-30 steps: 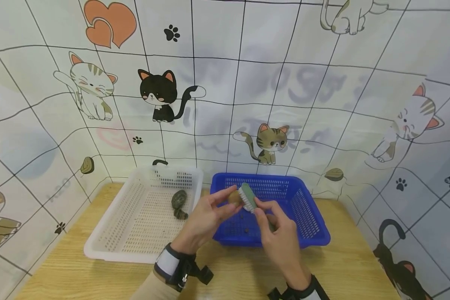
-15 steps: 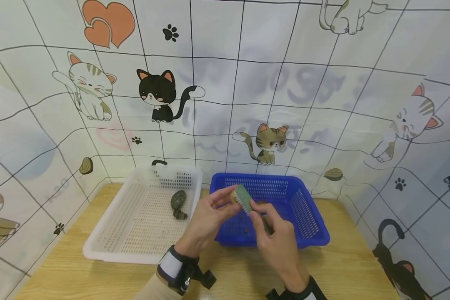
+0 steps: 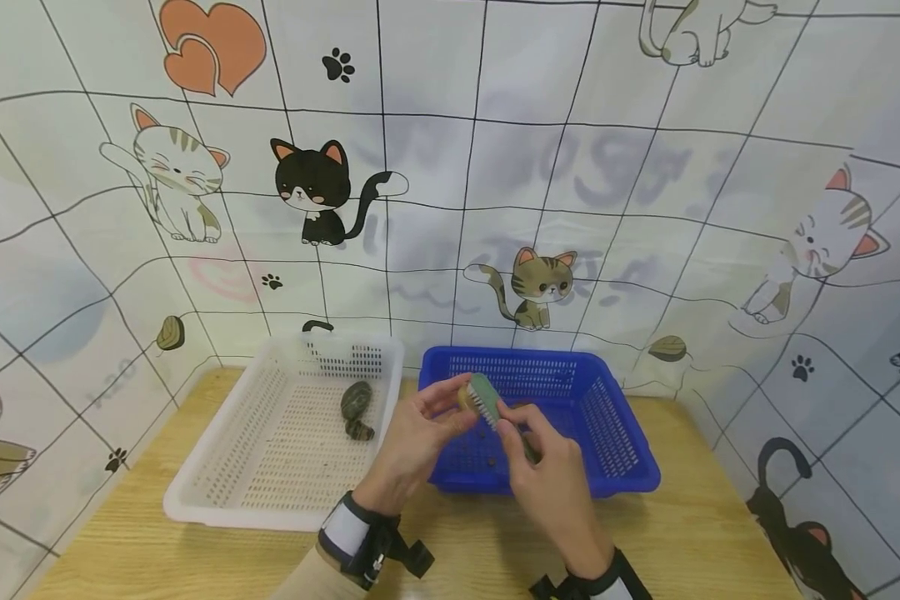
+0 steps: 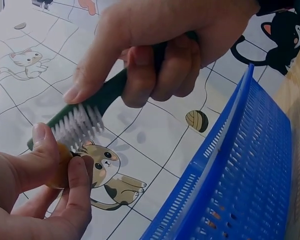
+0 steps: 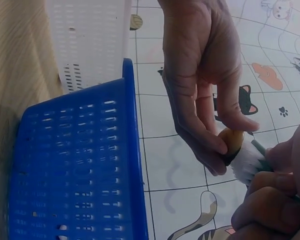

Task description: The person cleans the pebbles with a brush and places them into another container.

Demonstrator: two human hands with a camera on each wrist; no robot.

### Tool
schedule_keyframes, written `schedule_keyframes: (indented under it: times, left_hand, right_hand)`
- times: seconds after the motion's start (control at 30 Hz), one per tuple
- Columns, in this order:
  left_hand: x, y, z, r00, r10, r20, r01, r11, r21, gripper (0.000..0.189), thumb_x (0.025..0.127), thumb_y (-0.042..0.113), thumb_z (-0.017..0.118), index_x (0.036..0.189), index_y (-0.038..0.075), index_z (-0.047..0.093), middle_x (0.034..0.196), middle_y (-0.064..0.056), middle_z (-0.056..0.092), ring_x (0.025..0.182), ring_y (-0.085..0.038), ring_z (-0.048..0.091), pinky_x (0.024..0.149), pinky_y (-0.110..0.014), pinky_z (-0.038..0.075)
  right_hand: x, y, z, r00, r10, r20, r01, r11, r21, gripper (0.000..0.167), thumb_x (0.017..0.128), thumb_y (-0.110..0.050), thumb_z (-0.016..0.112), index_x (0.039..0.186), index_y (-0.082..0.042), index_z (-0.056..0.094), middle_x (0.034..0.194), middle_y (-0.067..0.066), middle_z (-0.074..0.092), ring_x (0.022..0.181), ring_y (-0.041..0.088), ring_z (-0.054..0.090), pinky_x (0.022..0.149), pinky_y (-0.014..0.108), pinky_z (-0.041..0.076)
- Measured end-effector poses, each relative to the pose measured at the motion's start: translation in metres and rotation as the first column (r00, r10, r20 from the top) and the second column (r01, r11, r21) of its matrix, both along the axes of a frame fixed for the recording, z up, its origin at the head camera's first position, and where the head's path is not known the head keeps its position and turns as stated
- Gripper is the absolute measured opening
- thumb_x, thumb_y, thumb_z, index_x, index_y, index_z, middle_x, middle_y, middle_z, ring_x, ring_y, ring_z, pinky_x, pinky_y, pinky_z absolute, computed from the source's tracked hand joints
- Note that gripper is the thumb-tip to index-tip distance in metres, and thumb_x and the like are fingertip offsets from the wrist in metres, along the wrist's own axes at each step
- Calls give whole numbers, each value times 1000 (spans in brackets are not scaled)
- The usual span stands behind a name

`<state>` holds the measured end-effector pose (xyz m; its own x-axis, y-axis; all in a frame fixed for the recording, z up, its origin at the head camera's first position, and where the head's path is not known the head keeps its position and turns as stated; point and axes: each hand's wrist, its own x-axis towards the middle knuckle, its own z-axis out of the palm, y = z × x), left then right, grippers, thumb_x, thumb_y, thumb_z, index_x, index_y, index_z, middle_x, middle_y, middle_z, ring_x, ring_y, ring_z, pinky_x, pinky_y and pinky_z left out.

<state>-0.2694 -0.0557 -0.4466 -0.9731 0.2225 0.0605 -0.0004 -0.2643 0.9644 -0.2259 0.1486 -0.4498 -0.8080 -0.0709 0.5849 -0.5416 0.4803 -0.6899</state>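
My left hand (image 3: pixel 412 437) pinches a small rounded yellow-brown stone (image 5: pixel 233 141) between thumb and fingers, above the blue basket (image 3: pixel 621 433). A dark patch shows on the stone's side in the right wrist view. My right hand (image 3: pixel 553 479) grips a green-handled scrub brush (image 3: pixel 484 393), its thumb lying along the back of the head. The white bristles (image 4: pixel 78 126) meet the stone. Much of the stone is hidden by fingers and brush.
To the left stands a white basket (image 3: pixel 285 446) holding a dark green striped stone (image 3: pixel 356 402) and a smaller banded one (image 3: pixel 360 430). Small dark bits lie in the blue basket. Both stand on a wooden table (image 3: pixel 465 542), before a cat-patterned sheet (image 3: pixel 435 167).
The brush has moved slightly left and now covers more of the stone, its head turned over it. My left hand keeps its hold with little movement.
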Motion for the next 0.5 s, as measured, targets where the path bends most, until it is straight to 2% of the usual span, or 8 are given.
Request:
schedule_keyframes:
  times: [0.1,0.2,0.3,0.4,0.5]
  left_hand:
    - [-1,1,0,1000,-7,5,7,999,-33,60,106,1,83,162,0,64,159,-26,70,135,-25,77,111,-27,65]
    - [0,1,0,1000,-23,7,23,998,-57,60,106,2,83,162,-1,64,158,-27,71,135,-26,77,111,-27,66]
    - [0,2,-1,1000,-25,5,26,998,-57,59,107,3,83,163,1,64,157,-26,72,136,-27,77,112,-28,65]
    - [-1,2,-2,1000,-9,8,9,999,-40,58,107,4,83,163,4,65,156,-24,72,135,-26,78,112,-28,65]
    - [-1,2,-3,1000,22,8,-21,999,-42,59,107,6,84,162,5,66,156,-23,72,135,-27,78,113,-30,65]
  right_hand:
    - [-3,-1,-1,1000,-2,20,2,1000,0,13,118,-14,70,128,-10,77,142,14,84,46,-9,36,35,16,34]
    - [-6,-1,-1,998,-44,47,44,999,-3,13,119,-18,70,127,-11,78,144,10,83,58,-4,58,39,19,39]
    - [-8,0,-1,994,-69,87,71,997,-15,12,119,-20,70,125,-13,79,145,7,84,69,4,70,42,21,39]
    - [-6,2,1,992,-49,117,52,998,-22,12,119,-21,70,124,-15,79,146,7,83,67,3,68,41,21,38]
    - [-4,1,1,993,-16,115,18,1000,-22,12,119,-21,71,124,-15,79,145,9,83,55,-4,53,38,18,34]
